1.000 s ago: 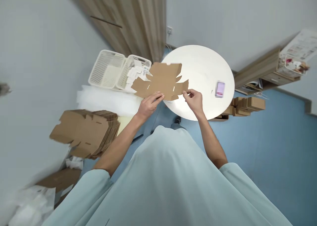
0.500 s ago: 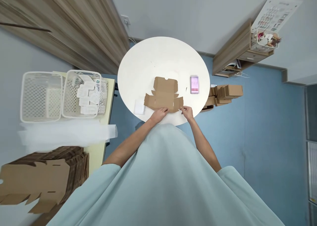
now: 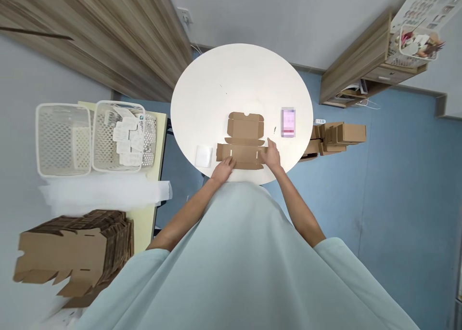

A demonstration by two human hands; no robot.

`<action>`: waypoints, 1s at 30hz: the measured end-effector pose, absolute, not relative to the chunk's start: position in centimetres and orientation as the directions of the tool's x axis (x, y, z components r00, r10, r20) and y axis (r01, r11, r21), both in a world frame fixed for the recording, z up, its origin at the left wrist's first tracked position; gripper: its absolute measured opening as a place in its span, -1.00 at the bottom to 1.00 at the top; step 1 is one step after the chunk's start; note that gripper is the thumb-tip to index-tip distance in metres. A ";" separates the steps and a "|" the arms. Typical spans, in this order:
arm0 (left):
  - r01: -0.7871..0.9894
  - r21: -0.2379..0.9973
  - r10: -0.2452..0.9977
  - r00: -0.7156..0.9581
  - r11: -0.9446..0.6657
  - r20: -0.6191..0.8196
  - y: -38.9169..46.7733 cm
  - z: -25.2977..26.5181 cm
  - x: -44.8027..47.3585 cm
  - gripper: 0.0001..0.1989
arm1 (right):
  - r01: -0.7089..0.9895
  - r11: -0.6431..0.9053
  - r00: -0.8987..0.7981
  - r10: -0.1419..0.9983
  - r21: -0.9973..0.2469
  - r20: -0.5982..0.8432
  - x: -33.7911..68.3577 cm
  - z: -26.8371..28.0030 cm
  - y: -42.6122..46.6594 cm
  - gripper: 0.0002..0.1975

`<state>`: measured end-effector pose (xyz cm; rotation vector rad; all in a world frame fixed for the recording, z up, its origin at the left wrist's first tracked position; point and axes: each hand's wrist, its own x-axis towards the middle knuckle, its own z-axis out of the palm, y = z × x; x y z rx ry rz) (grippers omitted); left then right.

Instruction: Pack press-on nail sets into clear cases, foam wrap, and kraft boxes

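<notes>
An unfolded brown cardboard box (image 3: 246, 152) lies on the white round table (image 3: 238, 70), its wide lid panel toward the far side and two slots showing in its nearer part. My left hand (image 3: 223, 171) holds the near left edge, fingertips on the board beside the left slot. At the right end, my right hand (image 3: 272, 156) grips the side flap, thumb inward and one finger stretched along its outer side. A small white, film-like packet (image 3: 204, 156) rests left of the box. To the right lies a phone (image 3: 288, 122) with a blurred pink screen.
A side table (image 3: 144, 224) on the left carries white baskets (image 3: 90, 166), one with white packets, a white sheet roll (image 3: 108, 192) and stacked flat cardboard (image 3: 68, 253). Folded boxes (image 3: 334, 135) stand right of the round table. A wooden cabinet (image 3: 361, 55) is at the far right.
The cardboard now lies flatter and straighter, its slots plainly visible. My left hand has shifted left along the near edge; my right hand has moved up onto the right flap.
</notes>
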<state>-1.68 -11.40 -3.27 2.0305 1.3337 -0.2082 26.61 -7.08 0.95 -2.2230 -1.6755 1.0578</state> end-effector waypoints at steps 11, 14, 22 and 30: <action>0.850 0.527 0.805 0.317 -0.007 -0.502 -11.2 -2.3 -1.8 -0.63 | 0.796 -0.319 -0.008 0.844 -0.514 -0.537 22.4 -1.1 -2.3 -0.13; 0.838 0.545 0.805 0.311 0.018 -0.505 -10.9 -2.4 -2.0 -0.62 | 0.813 -0.285 -0.040 0.843 -0.508 -0.537 22.5 -1.2 -3.6 -0.01; 0.777 0.610 0.844 0.216 0.156 -0.491 -9.7 -3.4 -3.1 -0.36 | 0.839 -0.148 -0.218 0.790 -0.523 -0.573 23.0 -0.7 -8.5 0.55; 0.749 0.593 0.851 0.076 0.296 -0.520 -7.4 -3.2 -2.7 -0.03 | 0.846 -0.177 -0.186 0.786 -0.503 -0.590 23.0 -0.4 -7.9 0.42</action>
